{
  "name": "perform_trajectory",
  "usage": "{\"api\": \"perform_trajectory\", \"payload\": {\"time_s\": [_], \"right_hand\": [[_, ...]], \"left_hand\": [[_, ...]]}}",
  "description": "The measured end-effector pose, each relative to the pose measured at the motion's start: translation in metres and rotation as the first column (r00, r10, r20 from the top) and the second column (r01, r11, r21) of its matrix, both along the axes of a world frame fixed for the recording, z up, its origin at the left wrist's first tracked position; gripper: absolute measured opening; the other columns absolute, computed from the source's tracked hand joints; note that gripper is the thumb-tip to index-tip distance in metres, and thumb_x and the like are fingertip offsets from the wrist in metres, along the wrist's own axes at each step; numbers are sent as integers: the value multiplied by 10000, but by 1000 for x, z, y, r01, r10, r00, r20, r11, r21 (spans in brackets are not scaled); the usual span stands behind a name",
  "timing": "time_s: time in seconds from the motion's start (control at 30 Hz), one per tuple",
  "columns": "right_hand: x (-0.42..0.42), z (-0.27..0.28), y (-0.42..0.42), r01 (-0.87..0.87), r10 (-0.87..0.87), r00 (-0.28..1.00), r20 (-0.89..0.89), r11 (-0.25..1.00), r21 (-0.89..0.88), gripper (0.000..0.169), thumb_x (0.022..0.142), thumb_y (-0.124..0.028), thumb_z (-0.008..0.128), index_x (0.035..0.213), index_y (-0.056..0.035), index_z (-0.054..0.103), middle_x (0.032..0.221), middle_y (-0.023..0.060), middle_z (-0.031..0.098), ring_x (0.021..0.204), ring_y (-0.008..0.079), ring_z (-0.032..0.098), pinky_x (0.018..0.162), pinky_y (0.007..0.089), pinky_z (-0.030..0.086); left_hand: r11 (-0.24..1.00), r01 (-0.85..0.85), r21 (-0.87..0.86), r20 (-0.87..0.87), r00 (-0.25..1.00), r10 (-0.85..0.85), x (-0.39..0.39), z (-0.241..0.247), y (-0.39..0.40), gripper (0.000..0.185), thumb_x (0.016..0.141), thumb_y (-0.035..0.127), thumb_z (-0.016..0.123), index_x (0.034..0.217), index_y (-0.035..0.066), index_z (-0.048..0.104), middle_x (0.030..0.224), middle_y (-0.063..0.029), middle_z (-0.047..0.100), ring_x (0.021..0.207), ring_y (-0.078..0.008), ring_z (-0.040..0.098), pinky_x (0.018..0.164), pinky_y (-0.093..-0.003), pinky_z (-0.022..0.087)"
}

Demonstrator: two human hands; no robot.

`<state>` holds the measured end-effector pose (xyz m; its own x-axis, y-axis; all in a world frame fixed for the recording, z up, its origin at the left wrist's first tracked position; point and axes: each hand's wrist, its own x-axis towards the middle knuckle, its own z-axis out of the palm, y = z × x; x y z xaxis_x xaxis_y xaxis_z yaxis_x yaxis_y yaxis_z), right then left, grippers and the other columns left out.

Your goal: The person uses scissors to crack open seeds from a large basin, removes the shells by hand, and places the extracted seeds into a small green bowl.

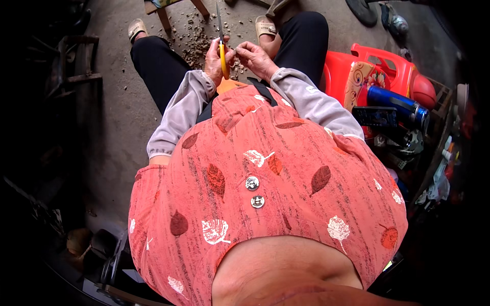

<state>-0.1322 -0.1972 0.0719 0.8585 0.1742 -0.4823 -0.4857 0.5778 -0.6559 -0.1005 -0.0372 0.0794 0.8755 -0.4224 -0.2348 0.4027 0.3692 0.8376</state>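
My left hand (215,61) holds a yellow-handled cutting tool (223,61) with its narrow dark blade pointing away from me. Whether it is a knife or a pair of scissors is hard to tell. Close beside it, my right hand (255,57) has thumb and fingertips pinched together on a small piece (235,50), too small to identify. The two hands nearly meet above my lap, where an orange item (229,85) partly shows. Beyond and below them, brown shell-like fragments (197,44) lie scattered over the concrete floor (115,126).
A wooden stool (163,18) stands ahead. To the right is a red plastic chair (338,69), with a blue vacuum flask (396,102) and a dark phone (374,116) by it. A wooden frame (82,78) is at the left. My sandalled feet flank the fragments.
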Motion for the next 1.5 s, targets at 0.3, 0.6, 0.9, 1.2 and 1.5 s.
{"api": "perform_trajectory", "payload": {"time_s": [0.3,0.6,0.9,1.2,1.5], "right_hand": [[1,5,-2,-22,29,998,-49,990,140,75,895,-133,594,945,-87,564,868,1,596,794,105,595,687,222,483],[0,1,-3,9,-9,1000,-5,997,80,84,888,-113,601,959,-79,574,865,0,599,793,97,585,694,221,478],[-1,5,0,-25,26,1000,-14,994,104,109,900,-115,579,995,-63,567,888,11,610,788,102,590,690,207,480],[1,4,0,4,-4,1000,-9,1000,-24,101,896,-144,594,969,-76,576,860,-3,603,725,72,564,647,189,465],[2,10,3,-24,74,983,168,958,-285,119,900,-174,592,937,-65,565,808,-30,560,701,38,510,633,177,433]], "left_hand": [[999,-22,-40,-50,999,20,2,6,1,440,827,51,642,1205,50,416,783,-38,546,647,-113,571,552,-220,463],[999,27,24,41,999,-28,2,3,1,419,834,29,621,1205,53,429,781,-23,540,631,-96,533,545,-217,448],[1000,25,-12,-21,999,-26,2,1,3,411,832,34,617,1195,56,425,760,-19,531,627,-96,537,532,-213,445],[1000,10,-9,37,999,-10,1,-3,0,433,835,19,619,1220,49,423,767,-29,538,623,-94,526,536,-215,436],[999,33,28,35,999,-34,1,-3,1,433,824,4,586,1222,40,421,744,-15,507,601,-88,491,513,-213,406]]}}
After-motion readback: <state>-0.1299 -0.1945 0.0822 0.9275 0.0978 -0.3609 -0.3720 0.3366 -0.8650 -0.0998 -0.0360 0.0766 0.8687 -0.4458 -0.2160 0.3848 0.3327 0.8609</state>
